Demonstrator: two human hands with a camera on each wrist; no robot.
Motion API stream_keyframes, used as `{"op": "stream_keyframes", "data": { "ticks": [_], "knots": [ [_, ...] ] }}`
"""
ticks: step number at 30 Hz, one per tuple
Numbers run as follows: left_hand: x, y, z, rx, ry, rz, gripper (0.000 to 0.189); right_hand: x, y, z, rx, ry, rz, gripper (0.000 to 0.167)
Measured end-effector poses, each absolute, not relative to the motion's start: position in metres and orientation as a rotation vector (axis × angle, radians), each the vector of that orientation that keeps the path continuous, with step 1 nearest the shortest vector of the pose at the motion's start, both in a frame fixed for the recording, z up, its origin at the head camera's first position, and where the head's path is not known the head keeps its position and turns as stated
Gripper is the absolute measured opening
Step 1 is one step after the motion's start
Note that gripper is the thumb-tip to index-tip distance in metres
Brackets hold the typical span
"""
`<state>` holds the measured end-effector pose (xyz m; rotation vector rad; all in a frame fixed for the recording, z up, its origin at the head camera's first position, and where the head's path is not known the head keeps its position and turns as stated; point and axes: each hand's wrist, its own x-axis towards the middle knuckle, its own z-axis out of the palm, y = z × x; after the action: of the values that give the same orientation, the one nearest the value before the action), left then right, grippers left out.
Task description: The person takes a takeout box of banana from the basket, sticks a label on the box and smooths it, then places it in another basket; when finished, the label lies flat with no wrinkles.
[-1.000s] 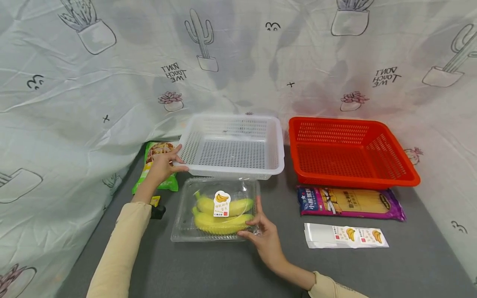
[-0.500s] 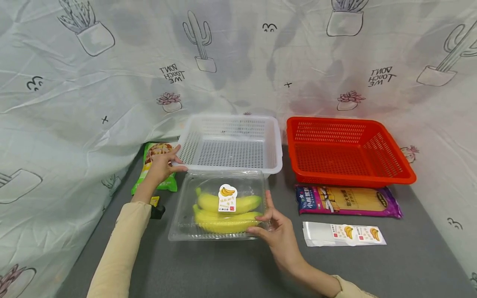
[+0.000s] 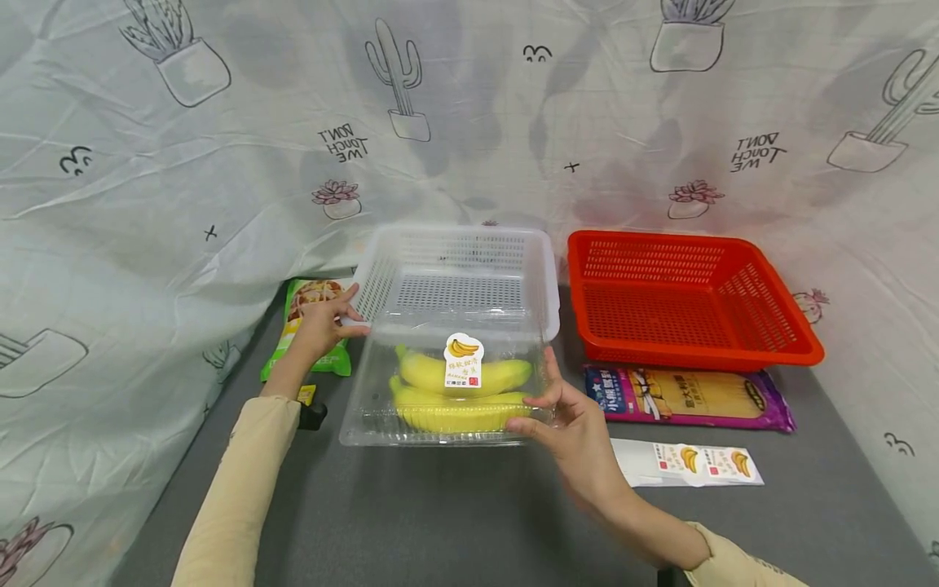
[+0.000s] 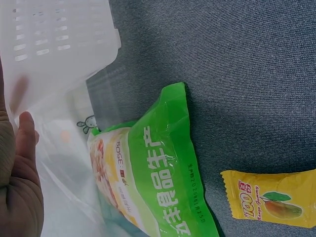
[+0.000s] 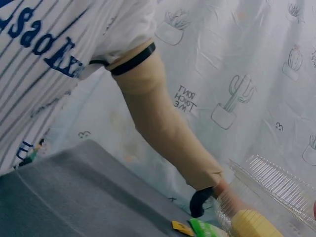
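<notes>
My right hand (image 3: 579, 436) grips the right edge of a clear plastic clamshell box (image 3: 374, 428), its thumb at the front. Two yellow bananas (image 3: 462, 414) lie inside, and a white banana label (image 3: 464, 363) is on the lid. The box is raised and tilted, its far part overlapping the front of a white plastic basket (image 3: 552, 285) in the head view. My left hand (image 3: 319, 326) pinches the basket's front left corner; in the left wrist view a finger shows through the translucent wall. The right wrist view catches the box (image 5: 276, 182) only in part.
A red basket (image 3: 704, 359) stands at the right, with a purple spaghetti packet (image 3: 689, 395) and a strip of banana labels (image 3: 689, 463) before it. By my left arm lie a green food bag (image 4: 168, 168) and a yellow mango gummy packet (image 4: 276, 200). A printed curtain hangs behind.
My right hand has lifted the banana box off the table and moved it forward and slightly right, towards the white basket. My left hand keeps its place on the basket corner.
</notes>
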<state>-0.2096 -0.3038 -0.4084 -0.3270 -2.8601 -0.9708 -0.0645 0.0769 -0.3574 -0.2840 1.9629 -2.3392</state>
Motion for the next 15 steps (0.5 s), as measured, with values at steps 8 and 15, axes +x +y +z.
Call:
{"op": "stream_keyframes", "data": {
  "ticks": [8,15],
  "knots": [
    [-0.21,-0.3,-0.41,-0.303,-2.888,-0.942,0.017,-0.084,0.081,-0.343,-0.233,1.986,-2.373,0.015],
    [-0.21,-0.296,-0.409,-0.303,-2.903,-0.952,0.02,-0.107,0.084,-0.336,-0.229,1.981,-2.41,0.016]
  ]
}}
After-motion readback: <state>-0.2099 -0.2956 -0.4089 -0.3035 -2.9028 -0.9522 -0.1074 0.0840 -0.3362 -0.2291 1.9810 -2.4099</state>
